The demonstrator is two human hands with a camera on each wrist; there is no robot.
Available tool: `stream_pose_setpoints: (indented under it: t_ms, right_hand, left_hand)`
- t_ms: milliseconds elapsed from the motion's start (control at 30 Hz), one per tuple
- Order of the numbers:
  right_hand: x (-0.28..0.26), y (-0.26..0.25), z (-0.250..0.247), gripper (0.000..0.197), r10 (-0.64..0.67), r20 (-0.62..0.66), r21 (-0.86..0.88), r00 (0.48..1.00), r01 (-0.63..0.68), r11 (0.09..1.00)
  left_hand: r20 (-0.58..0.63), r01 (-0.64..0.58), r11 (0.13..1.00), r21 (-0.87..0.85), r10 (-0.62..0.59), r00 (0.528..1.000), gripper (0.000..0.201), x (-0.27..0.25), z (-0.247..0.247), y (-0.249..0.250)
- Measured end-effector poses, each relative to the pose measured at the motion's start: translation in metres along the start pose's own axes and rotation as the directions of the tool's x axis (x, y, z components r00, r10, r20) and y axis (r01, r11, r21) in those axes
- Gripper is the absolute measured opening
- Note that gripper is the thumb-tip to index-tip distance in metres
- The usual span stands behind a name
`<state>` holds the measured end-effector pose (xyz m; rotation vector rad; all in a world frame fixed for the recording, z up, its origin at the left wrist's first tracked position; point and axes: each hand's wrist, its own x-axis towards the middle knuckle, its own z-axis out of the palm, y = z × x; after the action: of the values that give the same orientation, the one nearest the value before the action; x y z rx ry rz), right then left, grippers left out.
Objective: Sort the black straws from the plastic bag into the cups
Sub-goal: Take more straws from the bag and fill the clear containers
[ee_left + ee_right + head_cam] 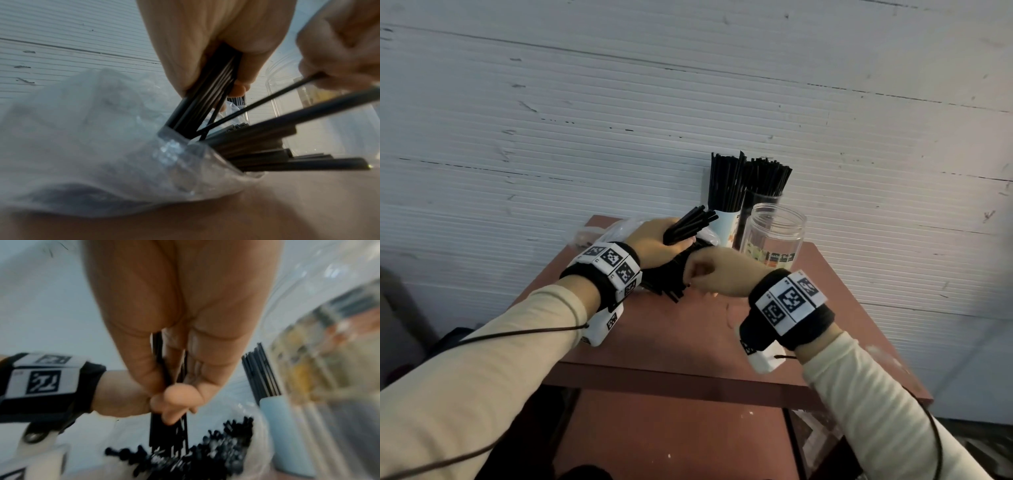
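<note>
So there's a reddish-brown table (688, 339) pushed against a white ribbed wall (619, 102), and everything sits crowded at its far edge. Both arms in cream sleeves (482, 363) reach in from below, each wrist wrapped in a black band with white marker tags (613, 263).

The plastic bag (86, 146) lies on its side on the tabletop, crinkly and clear, with a mass of black straws (257, 146) poking out of its open end toward the right.

At the back, a clear jar (774, 233) stands empty nearest the hands. Behind it are two cups already packed with upright straws: a white printed cup (726, 219) and a clear cup (760, 202) just beside it, the two touching or nearly so.

The left hand (654, 243) hovers over the bag with the back of the hand up, fingers wrapped around a held bundle of straws (690, 224) that angles up toward the cups, its lower ends still at the bag's mouth in the left wrist view.

The right hand (715, 274) is just beside it, knuckles bent, thumb and fingertips pinching a few thin straws (176, 434) over the heap of straw ends. Right wrist view is pretty blurry, so the exact count is anyone's guess.
</note>
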<state>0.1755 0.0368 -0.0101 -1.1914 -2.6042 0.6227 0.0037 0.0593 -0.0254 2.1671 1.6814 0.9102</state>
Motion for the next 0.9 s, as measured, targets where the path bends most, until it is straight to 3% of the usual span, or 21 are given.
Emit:
stream_pose_setpoints:
  t_ms: [100,200,300,400,500,633,767,833,900]
  right_hand:
    - [-0.008,0.009,-0.015,0.016,0.074,-0.273,0.118,0.959,-0.043,0.992]
    - [-0.012,0.010,-0.022,0.007,0.098,-0.430,0.240,0.897,0.009,0.971]
    - [-0.017,0.005,-0.029,0.009,0.094,-0.526,0.362,0.846,0.123,0.924]
    - [-0.024,-0.004,-0.037,0.010,0.072,-0.532,0.421,0.844,0.190,0.887]
    - [-0.035,-0.017,-0.051,0.025,0.019,-0.547,0.390,0.837,0.235,0.890]
    - [-0.055,-0.041,-0.075,0.044,-0.143,-0.644,0.309,0.751,0.427,0.850]
    - [-0.059,-0.061,-0.086,0.043,-0.278,-0.712,0.098,0.645,0.482,0.870]
    - [-0.056,-0.062,-0.087,0.033,-0.324,-0.747,-0.019,0.580,0.469,0.883]
    - [-0.052,-0.056,-0.084,0.019,-0.318,-0.771,-0.056,0.551,0.440,0.896]
  left_hand:
    - [-0.005,-0.027,1.000,0.009,0.027,1.000,0.019,-0.001,0.001,-0.001]
    - [0.017,-0.021,1.000,-0.011,0.021,1.000,0.021,-0.003,0.004,0.000]
    - [0.058,-0.056,0.998,0.037,0.054,0.997,0.022,-0.007,0.004,0.005]
    - [0.042,-0.086,0.996,0.014,0.085,0.996,0.019,-0.013,-0.003,0.017]
    - [-0.034,-0.110,0.992,-0.063,0.108,0.994,0.017,-0.019,-0.015,0.035]
    - [-0.084,-0.147,0.964,-0.220,0.132,0.988,0.027,-0.022,-0.025,0.064]
    - [0.011,-0.137,0.856,-0.498,0.164,0.986,0.036,-0.026,-0.020,0.093]
    - [0.065,-0.118,0.776,-0.620,0.201,0.977,0.042,-0.029,-0.011,0.099]
    - [0.102,-0.098,0.741,-0.664,0.219,0.970,0.039,-0.032,0.001,0.101]
